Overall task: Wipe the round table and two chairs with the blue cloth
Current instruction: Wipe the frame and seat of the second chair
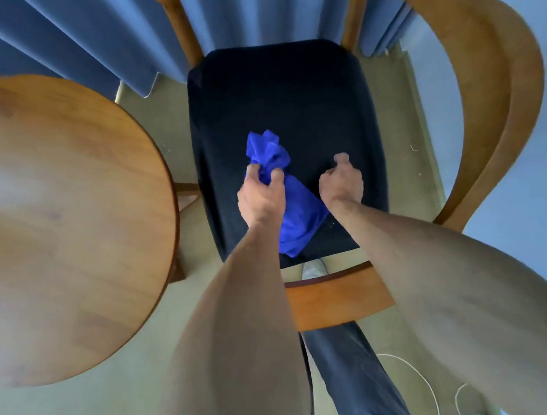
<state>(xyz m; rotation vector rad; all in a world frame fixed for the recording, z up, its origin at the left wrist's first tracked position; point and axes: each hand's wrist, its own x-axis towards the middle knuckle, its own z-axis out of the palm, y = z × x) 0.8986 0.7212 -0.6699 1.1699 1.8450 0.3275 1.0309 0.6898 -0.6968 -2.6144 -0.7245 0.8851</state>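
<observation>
Both forearms fill the bottom of my view, reaching forward and down over a wooden chair [497,86]. Its near curved rail crosses just beyond my elbows, and below that I see a dark trouser leg [349,376] and the toe of a pale shoe [313,268] on the beige floor [166,117].

My left hand [259,197] grips the blue cloth [294,211], thumb and fingers pinching it at a bunched neck; one crumpled end sticks out past the fingers, and the broader end trails back under the wrist toward the seat's near edge. It is over the dark seat cushion [279,94]; whether it lies flat on the seat I can't tell.

My right hand [342,179] is beside it, apart from the cloth, fingers curled in and the thumb raised, holding nothing that I can see.

To the left, the round table [54,211] crowds in, its edge just beside the seat's left side. Blue curtains [58,37] hang behind both, showing through the chair's frame. A thin white cord [421,381] loops on the floor at lower right.
</observation>
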